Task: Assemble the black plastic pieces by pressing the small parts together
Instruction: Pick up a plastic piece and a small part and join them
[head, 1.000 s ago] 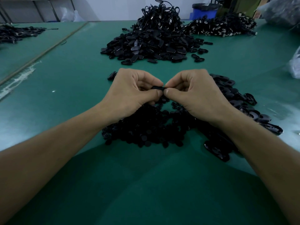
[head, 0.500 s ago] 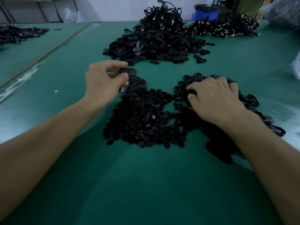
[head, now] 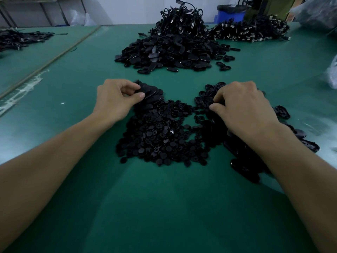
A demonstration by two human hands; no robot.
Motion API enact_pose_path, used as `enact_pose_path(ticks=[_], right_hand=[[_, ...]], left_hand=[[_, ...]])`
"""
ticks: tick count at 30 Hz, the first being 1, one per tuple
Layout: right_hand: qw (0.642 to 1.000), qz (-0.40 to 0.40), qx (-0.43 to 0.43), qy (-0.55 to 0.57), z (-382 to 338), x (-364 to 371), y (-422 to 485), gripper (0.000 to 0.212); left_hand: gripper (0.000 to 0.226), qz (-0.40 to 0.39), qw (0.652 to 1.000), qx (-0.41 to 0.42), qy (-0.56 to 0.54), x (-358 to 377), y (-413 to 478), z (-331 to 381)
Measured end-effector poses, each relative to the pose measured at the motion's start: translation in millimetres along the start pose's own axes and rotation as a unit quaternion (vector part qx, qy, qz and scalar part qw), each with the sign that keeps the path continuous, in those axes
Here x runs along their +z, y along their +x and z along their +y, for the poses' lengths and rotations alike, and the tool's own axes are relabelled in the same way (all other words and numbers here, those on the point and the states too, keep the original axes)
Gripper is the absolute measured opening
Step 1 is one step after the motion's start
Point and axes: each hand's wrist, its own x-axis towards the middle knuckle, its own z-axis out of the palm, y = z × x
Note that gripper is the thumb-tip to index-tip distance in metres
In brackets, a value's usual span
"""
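A heap of small round black plastic pieces (head: 160, 136) lies on the green table between my arms. At its far left is a short stack of black oval pieces (head: 153, 94); my left hand (head: 116, 99) pinches one of them between thumb and fingers. On the right, my right hand (head: 242, 105) has its fingers curled down into a scatter of black oval ring pieces (head: 207, 95); whether it holds one is hidden. More ring pieces (head: 308, 144) trail out past my right wrist.
A large mound of black oval parts (head: 167, 52) topped with cables sits farther back. Another cable pile (head: 249, 31) lies at the back right, a blue bin (head: 230, 12) behind it. A plastic bag (head: 332, 73) is at the right edge. A table seam (head: 51, 60) runs along the left.
My hands held one piece together a second ago, then separated. The left went to the oval stack with a piece; the right went into the ring pieces and has curled its fingers.
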Motion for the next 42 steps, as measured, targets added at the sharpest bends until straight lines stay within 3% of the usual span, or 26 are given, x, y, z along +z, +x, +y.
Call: enact_pose_path(ticks=[5, 9, 11, 13, 17, 21, 26, 29, 33, 42], right_hand=[[1.0, 0.024, 0.014, 0.008, 2, -3, 1, 0.015], [0.988, 0.142, -0.031, -0.043, 1, -2, 2, 0.017], [0.981, 0.183, -0.071, 0.009, 0, 0, 1, 0.017], [0.973, 0.177, -0.102, 0.112, -4, 3, 0, 0.016], [0.932, 0.203, -0.141, 0.267, -15, 9, -2, 0.01], [0.899, 0.161, -0.165, 0.372, -20, 15, -4, 0.007], [0.883, 0.089, -0.137, 0.44, -20, 16, -2, 0.018], [0.888, 0.073, -0.098, 0.444, -17, 14, 0, 0.021], [0.898, 0.031, -0.054, 0.436, -14, 14, 1, 0.009], [0.873, 0.001, -0.049, 0.486, -15, 15, 3, 0.008]], left_hand=[[0.03, -0.004, 0.999, 0.01, 0.039, 2, -1, 3], [0.023, 0.011, 0.998, 0.041, 0.036, 2, -7, 11], [0.007, 0.033, 0.996, 0.088, 0.005, 2, -15, 25], [0.009, 0.036, 0.988, 0.147, -0.038, 4, -24, 41], [0.013, -0.092, 0.982, 0.12, -0.114, 6, -35, 64], [0.025, -0.173, 0.961, 0.021, -0.215, 7, -37, 72], [0.006, -0.192, 0.931, -0.026, -0.308, 7, -35, 70], [0.004, -0.187, 0.929, -0.017, -0.32, 7, -36, 70], [0.008, -0.17, 0.936, 0.008, -0.307, 8, -38, 71], [0.013, -0.15, 0.947, 0.072, -0.275, 8, -41, 71]])
